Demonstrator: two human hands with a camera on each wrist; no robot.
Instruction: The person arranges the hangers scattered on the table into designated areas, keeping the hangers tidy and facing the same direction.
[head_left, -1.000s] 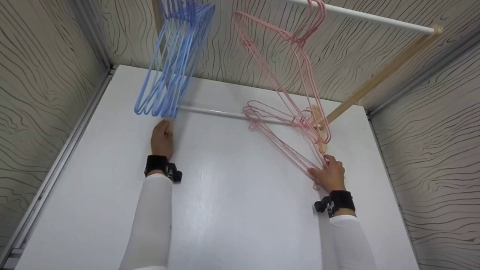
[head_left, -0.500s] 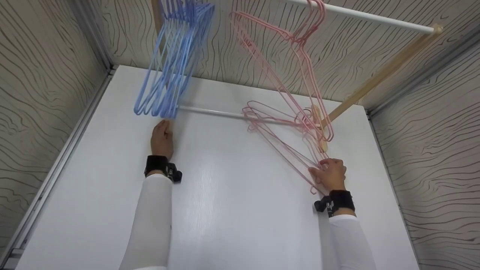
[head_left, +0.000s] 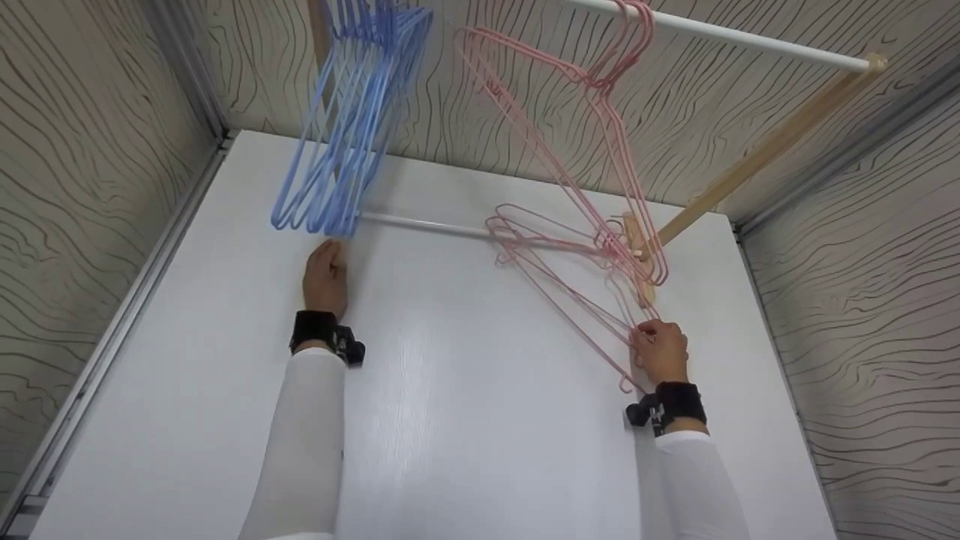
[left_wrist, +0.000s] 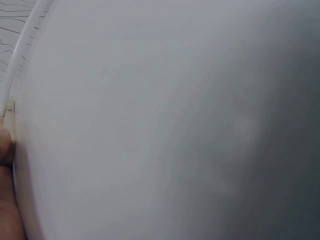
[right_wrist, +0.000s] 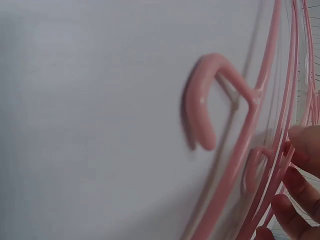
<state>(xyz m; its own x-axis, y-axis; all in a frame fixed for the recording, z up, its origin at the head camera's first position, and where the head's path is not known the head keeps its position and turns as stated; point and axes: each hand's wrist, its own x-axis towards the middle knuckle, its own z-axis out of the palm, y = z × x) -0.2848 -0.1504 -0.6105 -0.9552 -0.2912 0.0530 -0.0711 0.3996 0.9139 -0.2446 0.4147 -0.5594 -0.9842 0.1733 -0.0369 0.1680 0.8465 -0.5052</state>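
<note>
At the end of the clothes rack's left wooden foot [left_wrist: 9, 125], my left hand [head_left: 325, 281] keeps its thumb and fingers around the wood, under the blue hangers [head_left: 330, 206]. My right hand [head_left: 661, 352] pinches pink wire hangers lying on the white board. The nearest pink hanger [right_wrist: 229, 170] shows its small side hook in the right wrist view; behind it another pink hanger [right_wrist: 274, 185] meets the fingertips [right_wrist: 295, 177]. Lower ends of these hangers are spread apart, and their far ends overlap the rack's right foot [head_left: 647, 292].
Several pink hangers [head_left: 581, 199] hang from the rack's white top rail [head_left: 757, 46], above the right hand. A white lower rod [head_left: 427, 223] crosses the back of the board [head_left: 480, 420]. Wood-patterned walls [head_left: 877, 330] enclose the sides and back.
My right hand has drawn slightly toward me, its thumb closing in on the hangers. The lying hangers have fanned apart, one hook shifting down and left. The left hand stays in place.
</note>
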